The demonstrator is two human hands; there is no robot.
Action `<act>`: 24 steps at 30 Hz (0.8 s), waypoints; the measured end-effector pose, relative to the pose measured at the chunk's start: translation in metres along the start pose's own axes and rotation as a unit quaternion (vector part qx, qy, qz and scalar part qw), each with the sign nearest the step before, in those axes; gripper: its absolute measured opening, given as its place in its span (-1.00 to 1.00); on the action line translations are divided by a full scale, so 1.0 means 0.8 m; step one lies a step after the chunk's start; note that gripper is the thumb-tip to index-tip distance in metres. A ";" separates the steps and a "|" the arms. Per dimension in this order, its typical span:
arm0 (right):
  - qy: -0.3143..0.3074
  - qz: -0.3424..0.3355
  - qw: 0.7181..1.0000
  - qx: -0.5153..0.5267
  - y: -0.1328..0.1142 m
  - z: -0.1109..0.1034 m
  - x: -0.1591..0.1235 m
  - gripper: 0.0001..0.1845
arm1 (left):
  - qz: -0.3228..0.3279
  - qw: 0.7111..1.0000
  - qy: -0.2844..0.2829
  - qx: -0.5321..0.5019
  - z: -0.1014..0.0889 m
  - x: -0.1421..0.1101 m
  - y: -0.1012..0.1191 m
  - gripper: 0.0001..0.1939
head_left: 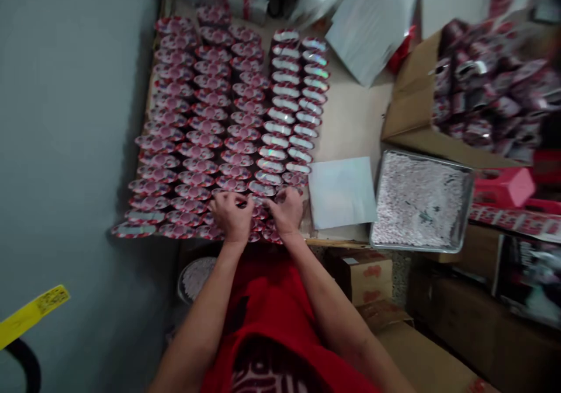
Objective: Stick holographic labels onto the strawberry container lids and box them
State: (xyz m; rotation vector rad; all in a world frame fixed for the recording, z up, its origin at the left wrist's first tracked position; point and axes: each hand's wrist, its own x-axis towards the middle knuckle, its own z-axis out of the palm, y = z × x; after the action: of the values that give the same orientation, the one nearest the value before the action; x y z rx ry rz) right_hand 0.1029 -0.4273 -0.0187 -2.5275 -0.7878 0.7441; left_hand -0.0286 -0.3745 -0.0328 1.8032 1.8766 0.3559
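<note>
Red-and-pink containers with oval tops [197, 165] stand upright in close rows across the table. Two columns to the right carry shiny silvery oval pieces [280, 117] on their tops. At the near end of these columns, my left hand [232, 215] is closed, thumb and forefinger pinched. Facing it, my right hand [287, 212] is also closed in a pinch. Between the two sets of fingertips lies a pale oval piece [259, 199], over a container top; the fingers partly hide it. A shiny pale sheet [342, 191] rests just right of my right hand.
To the right, a metal tray [465, 206] holds many small pale pieces. Behind it, a cardboard box [409, 92] is full of similar red containers. More shiny sheets [372, 25] lie at the back. A wall [79, 118] borders the left, and boxes [370, 279] stand below the table.
</note>
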 end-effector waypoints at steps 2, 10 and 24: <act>-0.027 0.007 0.998 -0.048 -0.001 -0.007 0.005 -0.73 | -0.022 1.000 0.006 0.014 -0.006 0.009 -0.001 -0.69; -0.113 -0.088 0.990 0.009 0.034 -0.036 0.007 -0.79 | 0.122 0.991 -0.059 -0.020 -0.017 0.018 0.091 -0.75; -0.047 -0.303 0.934 -0.184 0.197 -0.218 0.266 -0.53 | 0.209 0.912 -0.275 0.220 0.207 -0.002 0.319 -0.63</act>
State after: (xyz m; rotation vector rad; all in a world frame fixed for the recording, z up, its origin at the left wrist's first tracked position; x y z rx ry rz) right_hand 0.4182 -0.4539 -0.0393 -2.3295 -1.7712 0.5362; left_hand 0.2751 -0.3807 -0.0384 2.2929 1.2278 -0.4405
